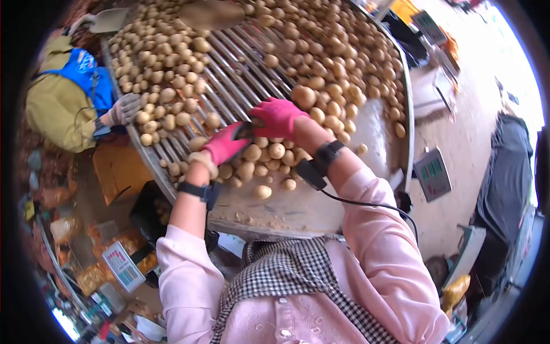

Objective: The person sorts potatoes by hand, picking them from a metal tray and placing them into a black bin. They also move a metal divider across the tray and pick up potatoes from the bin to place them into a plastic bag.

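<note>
Both my hands wear pink gloves with dark palms and meet above the near part of a metal roller table [246, 63] that carries many potatoes [154, 51]. My left hand [227, 142] points up and to the right, its dark fingertips close to the other hand. My right hand [278, 117] reaches in from the right with its fingers curled toward the left one. Whatever lies between the curled fingers is hidden. Small potatoes [252, 152] lie just below both hands, and one larger potato [303, 97] rests beside my right hand.
At the left, a co-worker's gloved hand [125, 109] touches the table edge by the potatoes. A smooth metal apron [275, 212] lies in front of me. Scales with displays stand at right [432, 175] and lower left [124, 266]. A cable [378, 204] hangs from my right wristband.
</note>
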### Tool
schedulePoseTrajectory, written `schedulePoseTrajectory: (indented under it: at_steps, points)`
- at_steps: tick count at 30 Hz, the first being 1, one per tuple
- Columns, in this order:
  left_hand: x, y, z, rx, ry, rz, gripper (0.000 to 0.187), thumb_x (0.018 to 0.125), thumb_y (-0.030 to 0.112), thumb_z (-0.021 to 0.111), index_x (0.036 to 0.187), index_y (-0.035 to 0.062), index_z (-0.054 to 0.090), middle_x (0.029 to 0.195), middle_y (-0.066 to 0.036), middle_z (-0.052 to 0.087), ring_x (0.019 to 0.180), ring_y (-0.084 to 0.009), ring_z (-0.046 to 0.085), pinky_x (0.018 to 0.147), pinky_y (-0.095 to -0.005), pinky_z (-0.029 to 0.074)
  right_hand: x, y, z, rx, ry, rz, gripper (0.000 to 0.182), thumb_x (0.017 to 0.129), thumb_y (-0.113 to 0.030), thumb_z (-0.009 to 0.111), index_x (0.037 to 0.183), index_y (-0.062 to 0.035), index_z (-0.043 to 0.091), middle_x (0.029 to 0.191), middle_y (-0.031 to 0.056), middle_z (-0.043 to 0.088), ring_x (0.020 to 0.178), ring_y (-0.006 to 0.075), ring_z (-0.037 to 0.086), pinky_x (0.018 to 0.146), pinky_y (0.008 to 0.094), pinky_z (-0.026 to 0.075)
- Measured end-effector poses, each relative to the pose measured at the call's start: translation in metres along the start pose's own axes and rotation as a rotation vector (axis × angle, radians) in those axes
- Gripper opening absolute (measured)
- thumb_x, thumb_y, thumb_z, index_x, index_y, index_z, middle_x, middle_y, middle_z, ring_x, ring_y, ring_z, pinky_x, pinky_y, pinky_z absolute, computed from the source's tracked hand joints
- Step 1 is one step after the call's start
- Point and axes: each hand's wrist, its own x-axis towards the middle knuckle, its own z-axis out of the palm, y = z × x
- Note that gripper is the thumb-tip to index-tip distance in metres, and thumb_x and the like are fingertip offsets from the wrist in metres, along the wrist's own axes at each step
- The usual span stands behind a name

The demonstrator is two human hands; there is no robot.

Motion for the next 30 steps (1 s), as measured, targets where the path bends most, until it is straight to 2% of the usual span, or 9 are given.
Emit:
schedulePoseTrajectory:
  at_steps: [3, 5, 7, 10, 14, 16, 22, 28, 30]
  points:
    - [-0.042, -0.012, 0.035, 0.061, -0.005, -0.131, 0.042, 0.088, 0.023, 0.068, 0.125, 0.0085, 0.057, 0.111, -0.013, 0.065, 0.105, -0.0286, 0.063, 0.09, -0.0389, 0.05, -0.053, -0.028, 0.011, 0.004, 0.137, -0.025, 0.061, 0.079, -0.048, 0.068, 0.133, -0.0217, 0.056, 0.127, 0.0102, 0.057, 0.117, 0.0313, 0.054, 0.089, 0.0486, 0.049]
    - [-0.07, -0.004, 0.062, 0.367, -0.037, -0.147, 0.043, 0.087, 0.018, 0.066, 0.128, 0.0083, 0.057, 0.119, -0.017, 0.062, 0.11, -0.0334, 0.061, 0.094, -0.04, 0.049, -0.097, -0.036, 0.026, 0.14, 0.378, -0.124, 0.063, 0.078, -0.037, 0.073, 0.135, -0.0181, 0.053, 0.138, 0.014, 0.049, 0.126, 0.0334, 0.048, 0.097, 0.0481, 0.045]
    - [-0.103, 0.021, 0.098, 0.299, 0.249, 0.014, 0.041, 0.084, 0.021, 0.069, 0.123, 0.01, 0.061, 0.117, -0.017, 0.061, 0.108, -0.0373, 0.059, 0.091, -0.0458, 0.049, -0.15, -0.036, 0.023, 0.172, 0.553, -0.082, 0.061, 0.076, -0.027, 0.075, 0.132, -0.0147, 0.055, 0.138, 0.0147, 0.05, 0.129, 0.0345, 0.046, 0.102, 0.0474, 0.042]
    - [-0.135, 0.03, 0.139, 0.434, 0.401, 0.061, 0.042, 0.085, 0.019, 0.067, 0.125, 0.0107, 0.06, 0.126, -0.016, 0.058, 0.115, -0.0363, 0.056, 0.097, -0.045, 0.046, -0.24, -0.01, 0.054, 0.054, 0.797, 0.362, 0.06, 0.075, -0.014, 0.072, 0.132, -0.0114, 0.054, 0.135, 0.0154, 0.052, 0.129, 0.0367, 0.045, 0.106, 0.0481, 0.037]
    - [-0.159, 0.031, 0.162, 0.509, 0.384, 0.112, 0.04, 0.086, 0.018, 0.065, 0.125, 0.011, 0.061, 0.131, -0.014, 0.056, 0.123, -0.0364, 0.051, 0.105, -0.0479, 0.04, -0.351, 0.011, 0.119, -0.044, 0.67, 1.21, 0.061, 0.083, -0.029, 0.069, 0.14, -0.0175, 0.05, 0.149, 0.0208, 0.038, 0.139, 0.0419, 0.033, 0.113, 0.0534, 0.025]
    - [-0.161, 0.043, 0.162, 0.558, 0.224, 0.135, 0.044, 0.085, 0.014, 0.067, 0.128, 0.0117, 0.061, 0.137, -0.013, 0.053, 0.131, -0.0352, 0.045, 0.111, -0.0473, 0.036, -0.371, 0.014, 0.146, 0.08, 0.771, 1.203, 0.06, 0.085, -0.03, 0.068, 0.14, -0.0168, 0.05, 0.151, 0.0225, 0.035, 0.14, 0.0435, 0.031, 0.114, 0.0524, 0.025]
    - [-0.134, 0.058, 0.18, 0.56, 0.236, 0.289, 0.041, 0.083, 0.017, 0.067, 0.123, 0.0106, 0.061, 0.137, -0.015, 0.053, 0.129, -0.0363, 0.045, 0.107, -0.051, 0.037, -0.362, 0.017, 0.169, 0.208, 1.021, 1.191, 0.047, 0.092, -0.025, 0.059, 0.137, -0.0138, 0.055, 0.153, 0.0276, 0.03, 0.142, 0.0426, 0.027, 0.116, 0.0487, 0.019]
    - [-0.099, 0.062, 0.221, 0.684, 0.066, 0.328, 0.049, 0.08, 0.03, 0.07, 0.124, 0.0096, 0.061, 0.138, -0.017, 0.048, 0.137, -0.0384, 0.035, 0.109, -0.0515, 0.032, -0.366, 0.018, 0.175, 0.248, 1.201, 1.149, 0.061, 0.089, -0.022, 0.06, 0.144, -0.0063, 0.041, 0.153, 0.0211, 0.034, 0.141, 0.0399, 0.031, 0.115, 0.0476, 0.023]
    - [-0.092, 0.067, 0.228, 0.712, -0.057, 0.345, 0.048, 0.08, 0.035, 0.07, 0.122, 0.0121, 0.062, 0.138, -0.014, 0.049, 0.136, -0.0363, 0.037, 0.106, -0.0535, 0.034, -0.365, 0.006, 0.169, 0.298, 1.138, 1.289, 0.065, 0.086, -0.024, 0.064, 0.144, -0.0053, 0.041, 0.153, 0.0219, 0.034, 0.14, 0.0408, 0.032, 0.115, 0.0461, 0.025]
